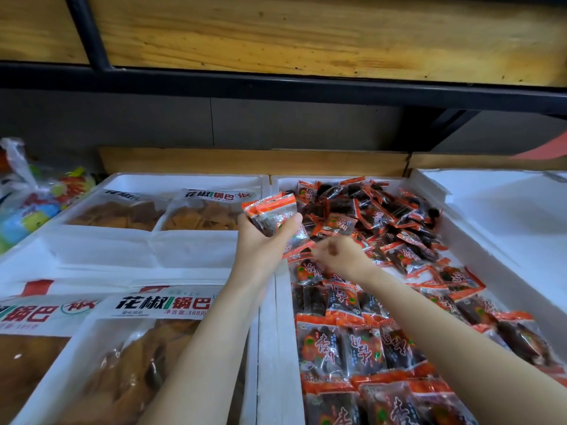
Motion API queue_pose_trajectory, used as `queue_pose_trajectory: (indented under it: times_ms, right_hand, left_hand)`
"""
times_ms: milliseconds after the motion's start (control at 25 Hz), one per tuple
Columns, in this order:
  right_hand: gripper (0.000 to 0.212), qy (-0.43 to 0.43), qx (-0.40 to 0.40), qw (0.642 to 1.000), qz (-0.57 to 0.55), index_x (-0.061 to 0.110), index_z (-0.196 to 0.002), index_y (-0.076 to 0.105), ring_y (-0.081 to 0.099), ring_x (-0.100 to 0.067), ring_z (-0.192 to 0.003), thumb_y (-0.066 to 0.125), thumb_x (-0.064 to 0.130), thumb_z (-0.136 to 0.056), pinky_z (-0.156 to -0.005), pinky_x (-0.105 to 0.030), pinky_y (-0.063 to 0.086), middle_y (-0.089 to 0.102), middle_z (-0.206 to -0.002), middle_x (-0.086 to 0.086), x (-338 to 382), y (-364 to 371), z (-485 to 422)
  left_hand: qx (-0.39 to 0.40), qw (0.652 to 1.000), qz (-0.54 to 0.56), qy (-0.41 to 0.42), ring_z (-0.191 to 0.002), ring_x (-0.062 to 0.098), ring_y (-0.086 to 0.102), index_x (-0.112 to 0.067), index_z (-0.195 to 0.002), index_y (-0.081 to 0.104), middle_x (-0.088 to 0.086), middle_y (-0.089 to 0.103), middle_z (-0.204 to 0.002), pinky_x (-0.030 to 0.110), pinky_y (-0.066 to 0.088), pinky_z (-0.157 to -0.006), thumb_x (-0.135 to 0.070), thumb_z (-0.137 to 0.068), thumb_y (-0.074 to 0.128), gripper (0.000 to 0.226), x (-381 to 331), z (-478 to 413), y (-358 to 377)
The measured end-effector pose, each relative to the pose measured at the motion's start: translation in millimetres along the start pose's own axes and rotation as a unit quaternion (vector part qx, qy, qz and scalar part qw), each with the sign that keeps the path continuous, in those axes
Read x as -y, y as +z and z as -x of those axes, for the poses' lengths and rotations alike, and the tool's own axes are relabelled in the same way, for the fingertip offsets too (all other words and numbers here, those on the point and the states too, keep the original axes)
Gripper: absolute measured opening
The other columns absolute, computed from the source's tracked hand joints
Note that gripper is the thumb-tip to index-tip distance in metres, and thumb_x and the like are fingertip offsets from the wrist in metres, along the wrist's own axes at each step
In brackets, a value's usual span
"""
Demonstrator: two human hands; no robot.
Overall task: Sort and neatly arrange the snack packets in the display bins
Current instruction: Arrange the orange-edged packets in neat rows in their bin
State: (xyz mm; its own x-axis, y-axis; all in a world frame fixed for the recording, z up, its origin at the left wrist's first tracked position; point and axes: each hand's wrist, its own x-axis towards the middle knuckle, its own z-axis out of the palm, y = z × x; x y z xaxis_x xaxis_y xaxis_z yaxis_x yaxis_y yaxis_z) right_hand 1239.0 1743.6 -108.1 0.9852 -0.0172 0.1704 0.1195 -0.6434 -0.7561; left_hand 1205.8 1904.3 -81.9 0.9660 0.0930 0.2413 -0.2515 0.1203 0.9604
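The left hand (264, 245) is in the middle of the frame, held up over the white wall between two bins. Its fingers and thumb are wrapped tight round a small bunch of snack packets (271, 214), red and see-through with dark food inside. Just to the right and a bit lower, the right hand (337, 256) reaches down into the middle bin (283, 317). Its fingers bend down among the packets there, but they are hidden, so I cannot tell if they hold one. In the upper part of this bin the packets lie in a messy heap (386, 222). In the lower part they lie flat in neat rows (352, 348). The left bin (184, 181) holds big bags (202, 214) of brown crisps. At the right of the frame is another white bin (491, 216). A plastic bag (27, 194) of bright things sits at the upper left.
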Motion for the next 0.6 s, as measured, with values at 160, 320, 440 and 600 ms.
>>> queue_pose_trajectory:
  times_ms: [160,320,440,600]
  right_hand:
    - [0.042,0.017,0.055,0.984,0.169,0.002,-0.069,0.054,0.055,-0.027,-0.066,0.065,0.039,-0.085,-0.059,-0.032,0.041,0.055,-0.066,-0.012,3.9,11.4,-9.8]
    - [0.047,0.051,0.096,0.973,0.206,0.011,-0.061,0.038,0.045,-0.020,-0.059,0.070,0.040,-0.080,-0.054,-0.028,0.037,0.045,-0.063,-0.004,16.9,18.5,-15.9]
    - [0.044,0.052,0.079,0.989,0.118,0.013,-0.056,0.041,0.040,-0.010,-0.051,0.076,0.030,-0.076,-0.047,-0.019,0.031,0.045,-0.052,0.004,16.2,20.2,-14.6]
    - [0.038,0.073,0.043,0.996,-0.040,0.019,-0.046,0.052,0.041,-0.009,-0.046,0.077,0.019,-0.076,-0.049,-0.021,0.036,0.047,-0.049,0.006,15.6,14.7,-13.0]
  left_hand:
    - [0.006,1.000,-0.008,-0.003,-0.105,0.014,0.062,-0.019,-0.121,0.046,-0.001,0.062,-0.113,0.041,0.050,-0.097,-0.029,-0.079,0.076,0.053,-0.6,0.8,2.2]
    - [0.004,1.000,-0.005,-0.003,-0.104,0.015,0.063,-0.018,-0.121,0.046,0.000,0.064,-0.111,0.043,0.051,-0.096,-0.028,-0.079,0.077,0.054,1.1,0.9,3.6]
    - [0.000,1.000,-0.008,-0.008,-0.101,0.016,0.065,-0.017,-0.124,0.047,0.000,0.066,-0.110,0.042,0.053,-0.093,-0.029,-0.078,0.078,0.057,2.3,0.4,3.4]
    - [-0.011,1.000,-0.008,0.001,-0.104,0.017,0.063,-0.016,-0.126,0.044,0.000,0.063,-0.111,0.037,0.053,-0.091,-0.028,-0.079,0.077,0.059,-1.0,-1.0,3.7]
